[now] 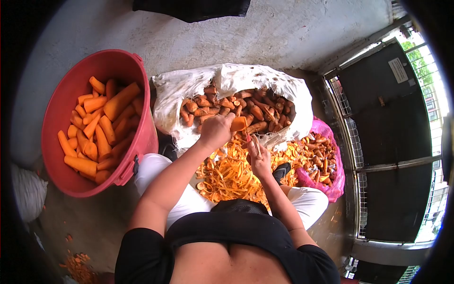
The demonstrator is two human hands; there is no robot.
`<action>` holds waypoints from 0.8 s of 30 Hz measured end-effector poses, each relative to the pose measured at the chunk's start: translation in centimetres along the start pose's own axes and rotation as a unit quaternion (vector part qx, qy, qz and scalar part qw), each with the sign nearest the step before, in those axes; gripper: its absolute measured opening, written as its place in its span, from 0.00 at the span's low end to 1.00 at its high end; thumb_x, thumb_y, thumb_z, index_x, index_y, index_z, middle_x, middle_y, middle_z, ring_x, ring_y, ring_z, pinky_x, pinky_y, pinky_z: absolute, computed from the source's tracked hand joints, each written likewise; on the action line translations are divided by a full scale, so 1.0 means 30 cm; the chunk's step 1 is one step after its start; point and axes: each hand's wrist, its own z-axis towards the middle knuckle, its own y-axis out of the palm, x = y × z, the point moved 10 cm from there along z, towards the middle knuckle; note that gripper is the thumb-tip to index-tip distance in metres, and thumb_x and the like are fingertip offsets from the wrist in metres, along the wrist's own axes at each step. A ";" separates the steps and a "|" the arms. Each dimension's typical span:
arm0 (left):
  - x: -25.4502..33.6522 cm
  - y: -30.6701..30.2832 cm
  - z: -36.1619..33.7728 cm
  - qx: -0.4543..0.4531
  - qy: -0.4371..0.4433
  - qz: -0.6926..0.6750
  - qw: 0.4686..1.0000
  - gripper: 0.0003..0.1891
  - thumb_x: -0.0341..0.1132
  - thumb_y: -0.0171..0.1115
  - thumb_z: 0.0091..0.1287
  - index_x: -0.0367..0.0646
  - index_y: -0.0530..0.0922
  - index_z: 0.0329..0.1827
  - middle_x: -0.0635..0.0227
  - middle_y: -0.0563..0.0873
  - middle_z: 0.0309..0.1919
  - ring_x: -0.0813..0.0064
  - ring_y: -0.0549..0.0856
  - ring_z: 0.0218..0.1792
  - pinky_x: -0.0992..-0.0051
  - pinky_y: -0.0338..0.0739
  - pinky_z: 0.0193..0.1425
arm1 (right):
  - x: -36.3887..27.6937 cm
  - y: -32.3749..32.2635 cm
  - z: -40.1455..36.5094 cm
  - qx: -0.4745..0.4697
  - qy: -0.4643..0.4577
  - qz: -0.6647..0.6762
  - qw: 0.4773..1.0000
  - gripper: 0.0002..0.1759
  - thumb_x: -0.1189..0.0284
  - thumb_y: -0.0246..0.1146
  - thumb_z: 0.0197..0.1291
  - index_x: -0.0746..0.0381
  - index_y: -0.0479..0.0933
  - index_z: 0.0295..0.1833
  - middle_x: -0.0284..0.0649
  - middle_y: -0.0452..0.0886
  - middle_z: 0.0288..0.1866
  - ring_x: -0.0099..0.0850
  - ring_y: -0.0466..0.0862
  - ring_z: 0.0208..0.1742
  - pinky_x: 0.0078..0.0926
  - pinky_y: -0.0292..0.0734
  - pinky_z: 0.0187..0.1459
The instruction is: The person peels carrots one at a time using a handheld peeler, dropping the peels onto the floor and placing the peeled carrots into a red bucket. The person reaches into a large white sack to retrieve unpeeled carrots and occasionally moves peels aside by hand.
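My left hand (217, 130) is closed round a peeled orange carrot (239, 124), whose wide end points right. Just to its right, my right hand (259, 158) is closed on the handle of a small peeler (249, 137), with the tool's head close to the carrot. Behind both hands lies a white sack (189, 85), torn open, full of unpeeled carrots (255, 112). Below them a heap of orange peelings (230, 175) covers the floor between my legs.
A large red tub (59, 175) of peeled carrots (105, 125) stands at the left. On the right is a pink bag (336, 182) with carrot pieces. A wall rises behind, a dark barred gate (397, 113) stands far right, and a white sack (28, 194) sits far left.
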 end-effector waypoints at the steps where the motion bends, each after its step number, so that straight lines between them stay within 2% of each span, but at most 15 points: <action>1: 0.000 0.001 0.000 0.004 0.004 0.009 1.000 0.12 0.27 0.65 0.50 0.41 0.75 0.38 0.58 0.84 0.27 0.56 0.84 0.32 0.60 0.77 0.35 | 0.005 0.000 0.003 0.000 -0.002 -0.002 1.000 0.26 0.50 0.51 0.69 0.63 0.79 0.39 0.26 0.63 0.13 0.16 0.63 0.14 0.20 0.55 0.19; 5: 0.024 -0.028 -0.005 0.040 0.041 0.034 0.998 0.16 0.22 0.60 0.46 0.41 0.77 0.41 0.59 0.83 0.26 0.57 0.84 0.30 0.62 0.77 0.35 | 0.004 0.004 0.003 -0.005 -0.021 -0.020 1.000 0.25 0.51 0.50 0.69 0.62 0.79 0.36 0.26 0.62 0.13 0.16 0.62 0.14 0.20 0.54 0.18; 8: 0.040 -0.045 -0.013 0.070 0.063 0.044 0.995 0.18 0.21 0.57 0.44 0.42 0.77 0.42 0.60 0.83 0.26 0.58 0.83 0.29 0.63 0.77 0.35 | -0.006 0.012 -0.002 -0.005 -0.025 0.023 0.999 0.25 0.52 0.50 0.70 0.62 0.78 0.34 0.26 0.62 0.15 0.16 0.60 0.13 0.20 0.52 0.18; 11: 0.051 -0.062 -0.020 0.088 0.072 0.039 0.993 0.18 0.21 0.57 0.43 0.42 0.77 0.41 0.61 0.83 0.26 0.59 0.83 0.28 0.64 0.77 0.35 | 0.025 0.007 -0.001 -0.004 0.009 0.042 0.999 0.25 0.53 0.52 0.69 0.65 0.79 0.34 0.32 0.69 0.14 0.21 0.71 0.17 0.23 0.65 0.22; 15: 0.063 -0.065 -0.024 0.095 0.087 0.049 0.990 0.16 0.21 0.56 0.43 0.42 0.77 0.38 0.62 0.83 0.26 0.60 0.83 0.29 0.64 0.77 0.35 | 0.032 0.006 -0.011 -0.004 0.036 0.050 0.998 0.26 0.53 0.52 0.69 0.66 0.79 0.33 0.32 0.70 0.14 0.21 0.71 0.17 0.23 0.65 0.22; 18: 0.069 -0.074 -0.023 0.116 0.095 0.047 0.988 0.12 0.25 0.60 0.45 0.43 0.77 0.35 0.62 0.83 0.27 0.59 0.83 0.29 0.65 0.78 0.34 | 0.023 -0.003 -0.014 -0.004 0.038 0.036 0.999 0.26 0.52 0.53 0.68 0.66 0.79 0.33 0.33 0.70 0.14 0.21 0.72 0.17 0.24 0.66 0.22; 21: 0.034 -0.023 -0.024 0.062 0.014 -0.035 0.997 0.10 0.33 0.66 0.48 0.44 0.77 0.32 0.60 0.84 0.26 0.58 0.84 0.29 0.64 0.78 0.32 | 0.021 -0.014 -0.007 -0.003 0.031 0.012 0.999 0.26 0.52 0.53 0.68 0.65 0.79 0.33 0.34 0.70 0.14 0.22 0.73 0.17 0.24 0.67 0.23; 24: 0.032 -0.008 -0.033 0.050 -0.008 -0.076 0.996 0.06 0.31 0.61 0.47 0.45 0.73 0.26 0.59 0.81 0.19 0.56 0.83 0.25 0.61 0.76 0.28 | 0.005 -0.027 -0.012 -0.007 0.051 -0.024 0.998 0.25 0.53 0.54 0.68 0.65 0.79 0.33 0.35 0.71 0.15 0.23 0.73 0.18 0.25 0.68 0.23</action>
